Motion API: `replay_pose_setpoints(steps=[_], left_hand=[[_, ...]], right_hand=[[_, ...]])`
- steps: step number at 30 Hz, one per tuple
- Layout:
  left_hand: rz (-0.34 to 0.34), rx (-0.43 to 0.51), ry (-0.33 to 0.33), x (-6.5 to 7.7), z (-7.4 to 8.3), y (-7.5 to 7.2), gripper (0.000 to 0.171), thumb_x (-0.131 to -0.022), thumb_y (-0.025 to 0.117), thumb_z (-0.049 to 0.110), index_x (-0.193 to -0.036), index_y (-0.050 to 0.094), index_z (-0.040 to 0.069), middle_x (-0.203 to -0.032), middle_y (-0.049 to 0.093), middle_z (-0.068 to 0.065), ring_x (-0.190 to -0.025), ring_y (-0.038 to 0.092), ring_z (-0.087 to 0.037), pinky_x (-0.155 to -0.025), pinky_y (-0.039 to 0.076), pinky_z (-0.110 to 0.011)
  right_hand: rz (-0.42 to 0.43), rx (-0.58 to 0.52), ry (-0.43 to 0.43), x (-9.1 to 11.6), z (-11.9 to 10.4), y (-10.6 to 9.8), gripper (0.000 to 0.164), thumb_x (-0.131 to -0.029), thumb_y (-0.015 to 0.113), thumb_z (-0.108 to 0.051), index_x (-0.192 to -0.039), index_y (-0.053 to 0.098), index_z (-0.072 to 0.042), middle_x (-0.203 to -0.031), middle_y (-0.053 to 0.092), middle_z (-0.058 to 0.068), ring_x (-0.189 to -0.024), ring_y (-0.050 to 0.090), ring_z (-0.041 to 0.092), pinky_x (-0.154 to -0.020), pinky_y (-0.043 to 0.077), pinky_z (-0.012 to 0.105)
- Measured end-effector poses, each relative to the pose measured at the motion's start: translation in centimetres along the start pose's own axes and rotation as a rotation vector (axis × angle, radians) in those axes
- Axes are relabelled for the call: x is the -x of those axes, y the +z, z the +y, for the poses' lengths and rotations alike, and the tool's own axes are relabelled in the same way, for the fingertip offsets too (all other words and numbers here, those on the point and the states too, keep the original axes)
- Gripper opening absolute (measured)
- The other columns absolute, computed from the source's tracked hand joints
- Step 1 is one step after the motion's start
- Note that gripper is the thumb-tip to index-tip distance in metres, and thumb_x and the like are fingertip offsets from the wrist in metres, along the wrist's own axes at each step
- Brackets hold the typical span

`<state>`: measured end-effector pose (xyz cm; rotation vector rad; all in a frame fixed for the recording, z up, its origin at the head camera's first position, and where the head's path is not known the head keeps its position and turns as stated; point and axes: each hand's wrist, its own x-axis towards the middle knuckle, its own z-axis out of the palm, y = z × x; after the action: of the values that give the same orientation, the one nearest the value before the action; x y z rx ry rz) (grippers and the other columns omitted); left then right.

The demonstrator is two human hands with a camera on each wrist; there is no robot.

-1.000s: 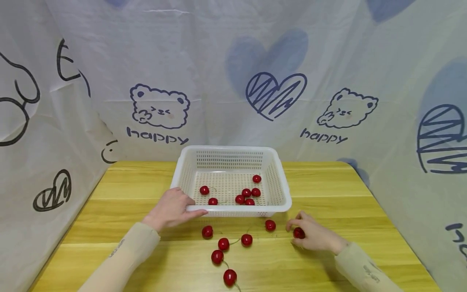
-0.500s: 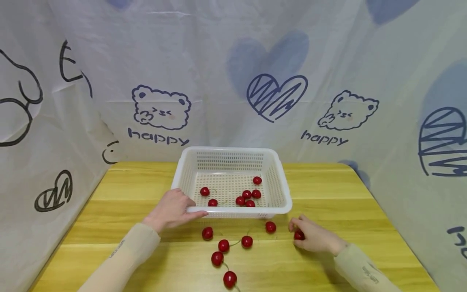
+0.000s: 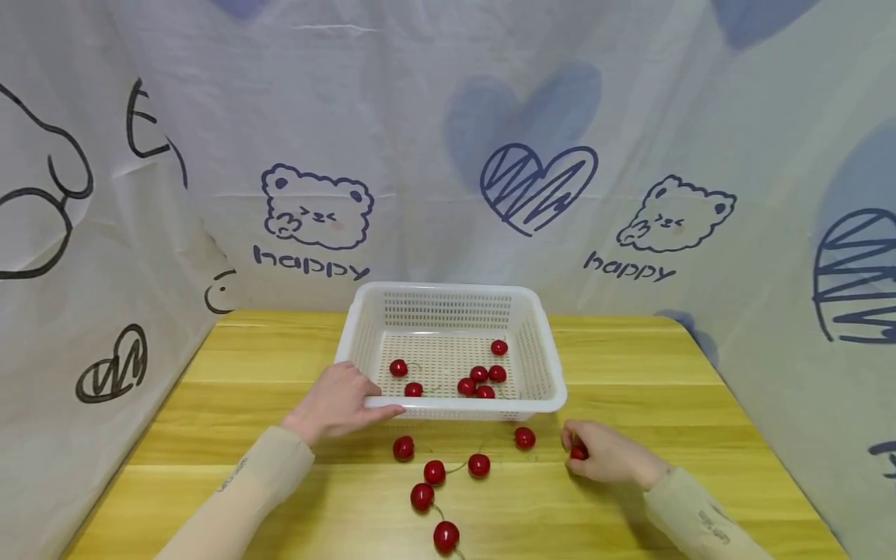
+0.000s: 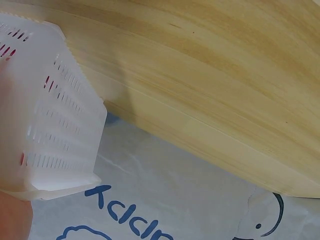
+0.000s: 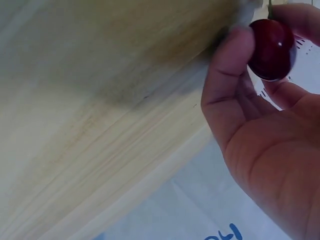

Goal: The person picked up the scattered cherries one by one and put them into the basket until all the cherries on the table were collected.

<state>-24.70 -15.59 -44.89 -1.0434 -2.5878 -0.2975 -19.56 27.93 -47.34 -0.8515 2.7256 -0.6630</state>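
A white perforated plastic basket [image 3: 483,407] sits on the wooden table with several red cherries in it. My left hand [image 3: 337,398] grips its front left corner, thumb along the front rim and fingers over the edge. The left wrist view shows the basket's slotted side wall [image 4: 65,130] and a sliver of that hand [image 4: 15,220]. To the right of the basket, my right hand [image 3: 607,454] pinches a cherry [image 3: 579,452] low over the table. In the right wrist view the dark red cherry [image 5: 271,50], stem upward, lies between thumb and fingers.
Loose cherries lie in front of the basket: one [image 3: 525,438] near its front right, one [image 3: 403,448] near the left hand, and several more toward the near edge, including the nearest cherry [image 3: 446,537]. A printed cloth [image 3: 434,155] hangs behind the wooden table [image 3: 630,358].
The right hand's fingers have closed further round the cherry, covering more of it in the head view. The left hand stays on the basket. The whole head view has shifted slightly.
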Motion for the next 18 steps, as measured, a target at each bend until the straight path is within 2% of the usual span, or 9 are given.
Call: replay_pose_setpoints(steps=[5,9,18], left_hand=[[-0.009,-0.010,-0.007,-0.1,0.0,0.0,0.052,-0.084,0.052,0.066,-0.066,0.071,0.021,-0.071,0.069,0.006,-0.063,0.055,-0.009,-0.059,0.047,-0.029],[-0.017,-0.011,-0.011,-0.1,-0.1,0.1,0.053,-0.084,0.051,0.067,-0.068,0.071,0.021,-0.073,0.070,0.005,-0.065,0.057,-0.010,-0.061,0.047,-0.030],[-0.023,-0.008,-0.013,-0.1,-0.1,0.2,0.053,-0.084,0.050,0.067,-0.067,0.071,0.021,-0.068,0.068,0.007,-0.062,0.055,-0.009,-0.059,0.047,-0.029]], right_hand=[[0.038,-0.003,-0.031,0.0,0.3,0.2,0.018,-0.083,0.067,-0.011,-0.080,0.049,-0.013,-0.064,0.044,-0.008,-0.058,0.040,0.002,-0.053,0.037,0.022],[0.070,-0.022,-0.007,0.0,0.4,0.1,0.018,-0.084,0.067,-0.012,-0.078,0.050,-0.016,-0.066,0.047,-0.009,-0.060,0.043,0.002,-0.054,0.041,0.022],[0.160,-0.042,-0.022,0.0,-0.1,-1.0,0.016,-0.083,0.066,-0.009,-0.077,0.052,-0.015,-0.065,0.049,-0.008,-0.057,0.043,0.002,-0.050,0.040,0.021]])
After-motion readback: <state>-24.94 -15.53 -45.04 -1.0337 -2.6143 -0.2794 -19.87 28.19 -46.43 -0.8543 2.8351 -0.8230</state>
